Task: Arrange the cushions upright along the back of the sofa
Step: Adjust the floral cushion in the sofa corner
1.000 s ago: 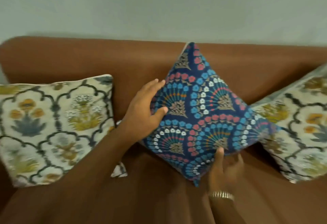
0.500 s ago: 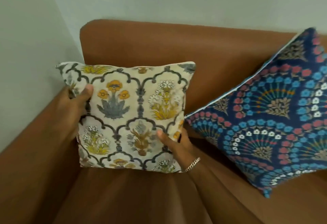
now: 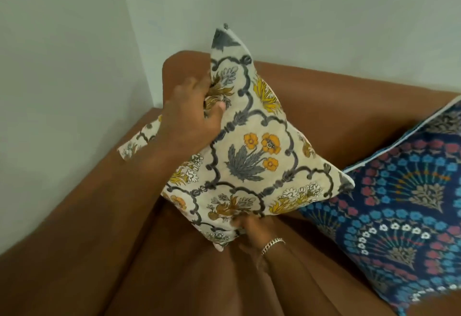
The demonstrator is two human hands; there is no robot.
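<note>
A cream cushion (image 3: 252,156) with grey lattice and yellow flowers is turned onto one corner like a diamond, in the left corner of the brown sofa (image 3: 336,106). My left hand (image 3: 192,113) grips its upper left edge, thumb on the front. My right hand (image 3: 252,231), with a metal bracelet at the wrist, holds its lower edge from below. To the right, a dark blue cushion (image 3: 399,213) with fan patterns leans on its corner against the sofa back, its left edge tucked behind the cream cushion's right corner.
The sofa's left armrest (image 3: 107,191) runs along a pale wall (image 3: 62,66). Another pale wall (image 3: 324,16) stands behind the sofa back. The brown seat (image 3: 199,285) lies below the cushions.
One second ago both hands held the blue cushion. Half a second ago they held the cream cushion standing square. Now the cream cushion is rotated onto its corner and lifted toward the sofa back.
</note>
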